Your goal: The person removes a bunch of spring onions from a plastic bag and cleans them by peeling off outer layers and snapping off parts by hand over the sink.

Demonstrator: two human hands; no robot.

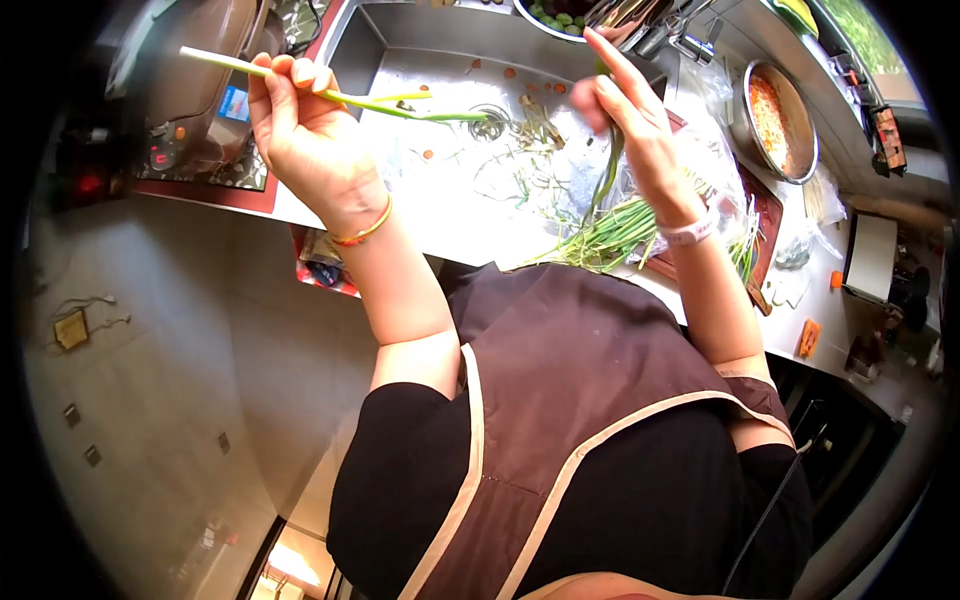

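Observation:
My left hand (pixel 310 135) is raised over the sink's left side, fingers closed round a green onion (pixel 375 105). Its white end points left, and its green leaves reach right over the sink. My right hand (pixel 635 125) is above the sink's right side, index finger stretched out and thumb blurred. A limp dark green onion leaf (pixel 607 175) hangs from it, with a bit of green showing between thumb and finger. Below this hand lies a bunch of green onions (pixel 620 235) on the counter. Peeled scraps (pixel 537 130) are scattered in the sink.
The steel sink (pixel 385 45) has a drain (pixel 488 122) and small orange bits in it. A bowl of green fruit (pixel 555 18) stands by the faucet (pixel 690 42). At right are a bowl of chopped orange food (pixel 770 120), plastic bags and a red-brown board (pixel 765 215).

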